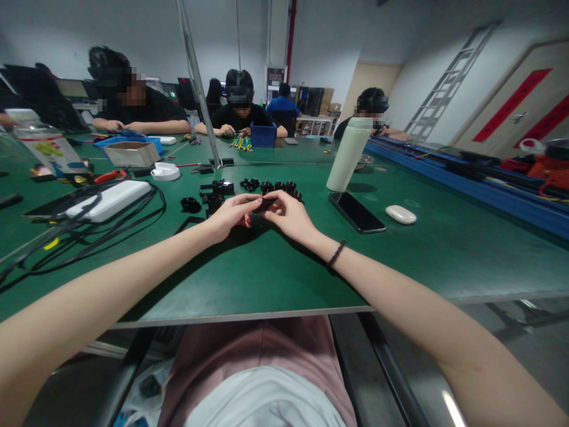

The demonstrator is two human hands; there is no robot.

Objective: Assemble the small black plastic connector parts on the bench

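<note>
Small black part [267, 203] pinched between two hands, above the green tabletop [271, 276].
What shows of it runs roughly crosswise, left to right; fingers hide its ends, so its full long axis cannot be told. Left hand [232, 214] and right hand [292, 214] grip it with narrow, curled fingers; bare surface reaches the near table edge [267, 314], and a smartphone [357, 212] lies rightward.
</note>
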